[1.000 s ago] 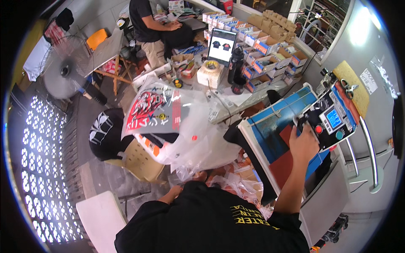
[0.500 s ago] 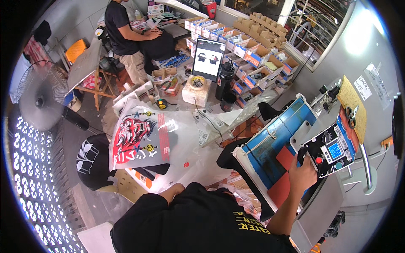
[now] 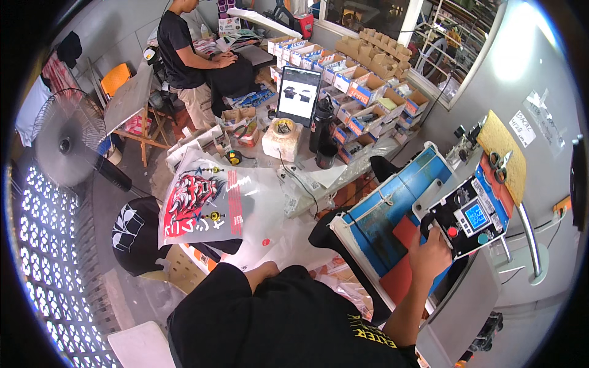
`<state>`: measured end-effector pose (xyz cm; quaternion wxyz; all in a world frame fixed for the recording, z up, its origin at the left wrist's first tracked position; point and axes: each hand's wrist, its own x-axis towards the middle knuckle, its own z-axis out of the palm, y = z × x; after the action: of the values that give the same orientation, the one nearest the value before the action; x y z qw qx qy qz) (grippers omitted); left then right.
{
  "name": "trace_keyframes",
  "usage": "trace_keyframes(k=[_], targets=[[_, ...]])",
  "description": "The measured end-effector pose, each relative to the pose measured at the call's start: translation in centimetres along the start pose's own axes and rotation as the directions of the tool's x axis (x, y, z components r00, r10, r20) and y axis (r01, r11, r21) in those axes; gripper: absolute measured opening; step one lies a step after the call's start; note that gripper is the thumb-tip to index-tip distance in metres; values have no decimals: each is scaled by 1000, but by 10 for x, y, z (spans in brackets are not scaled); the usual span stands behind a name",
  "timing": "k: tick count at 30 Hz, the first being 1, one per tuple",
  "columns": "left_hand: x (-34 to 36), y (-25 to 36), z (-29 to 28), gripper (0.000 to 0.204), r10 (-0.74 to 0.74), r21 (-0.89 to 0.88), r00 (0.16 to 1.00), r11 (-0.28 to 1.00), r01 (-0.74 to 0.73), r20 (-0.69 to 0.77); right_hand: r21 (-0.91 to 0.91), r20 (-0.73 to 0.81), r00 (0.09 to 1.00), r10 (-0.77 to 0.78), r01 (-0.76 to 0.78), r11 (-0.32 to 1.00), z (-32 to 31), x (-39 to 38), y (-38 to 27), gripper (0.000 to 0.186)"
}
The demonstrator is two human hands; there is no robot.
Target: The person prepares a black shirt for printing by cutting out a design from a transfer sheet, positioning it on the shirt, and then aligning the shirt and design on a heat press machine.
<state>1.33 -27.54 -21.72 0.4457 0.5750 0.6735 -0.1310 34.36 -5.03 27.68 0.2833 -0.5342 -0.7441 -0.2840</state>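
Note:
My right hand (image 3: pixel 430 253) is closed round the black handle (image 3: pixel 427 224) at the front of a heat press. The press's control box (image 3: pixel 472 216) has a lit blue display, a red button and a green one. Beside the handle, red sheets (image 3: pixel 397 270) lie by a blue panel (image 3: pixel 399 199). My left hand (image 3: pixel 265 271) is low in front of my body, its fingers mostly hidden, near translucent plastic sheeting (image 3: pixel 270 242). Further left lies a clear printed transfer film (image 3: pixel 205 199) with a red mask design, partly over dark cloth.
A black garment (image 3: pixel 136 236) with a white print hangs at left near a fan (image 3: pixel 64 144). Ahead are a tablet (image 3: pixel 299 95), a black bottle (image 3: pixel 321 124) and small cardboard bins (image 3: pixel 359 92). Scissors (image 3: pixel 500 165) rest atop the press. Another person (image 3: pixel 178 49) handles black cloth.
My view has shifted slightly, so the press appears a little further left and lower. My right hand stays on the handle; the left has hardly moved.

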Motion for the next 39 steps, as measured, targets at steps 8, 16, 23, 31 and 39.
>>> trace_keyframes(k=[8,16,23,31,39], targets=[[-37,45,0,35,-81,-233,989,971,50,-127,-4,30,999,-29,29,1000,-3,-3,10,28],[-61,12,69,36,-37,-66,983,997,26,-180,20,50,998,-28,27,999,-4,-7,10,29],[-124,43,76,37,-183,-170,954,975,145,-236,68,95,994,-61,55,996,-11,-9,14,29],[-126,20,98,40,-118,-177,970,981,80,-211,99,154,987,-37,22,995,-16,-8,15,31],[-76,-10,86,51,-315,-432,948,862,263,-51,73,149,988,-33,22,997,-10,-6,12,30]])
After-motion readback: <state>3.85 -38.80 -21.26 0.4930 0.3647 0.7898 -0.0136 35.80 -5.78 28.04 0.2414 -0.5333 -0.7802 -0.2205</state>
